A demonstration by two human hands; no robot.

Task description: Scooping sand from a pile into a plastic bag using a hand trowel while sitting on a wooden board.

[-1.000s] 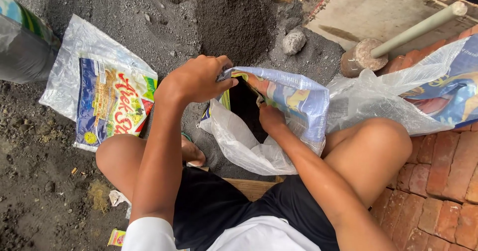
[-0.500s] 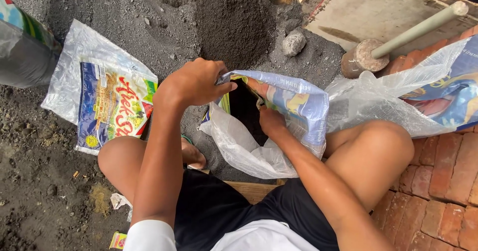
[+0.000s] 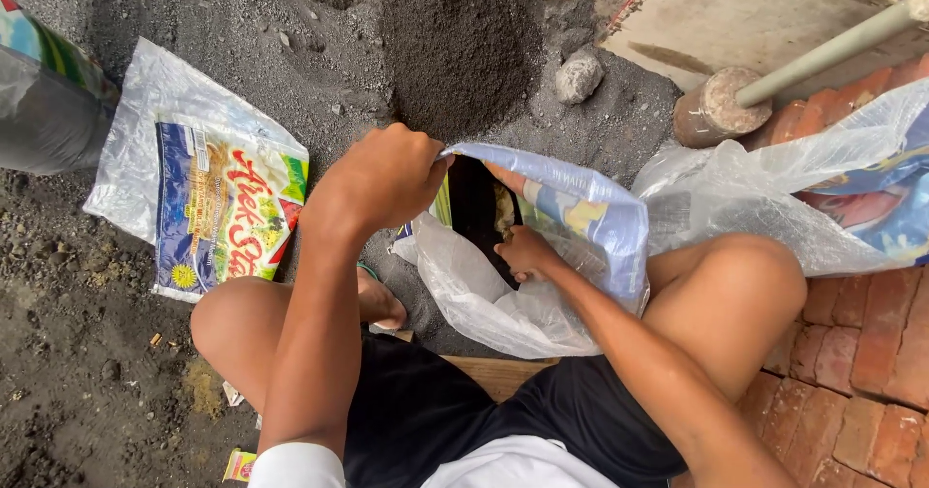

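Note:
I squat over a clear plastic bag with blue and yellow print, its mouth open between my knees. My left hand is closed on the bag's left rim and lifts it. My right hand grips the near edge of the opening, fingers curled over the plastic. Inside the bag it is dark, with something dark in it. Just beyond the bag rises a heap of dark grey sand.
A flat empty printed bag lies on the ground to the left. Another crumpled plastic bag rests on the right over red bricks. A mallet with a pale handle lies at the upper right beside a stone.
Both hands keep their hold on the bag's mouth. The right hand has shifted slightly along the near rim, and the opening looks a little wider.

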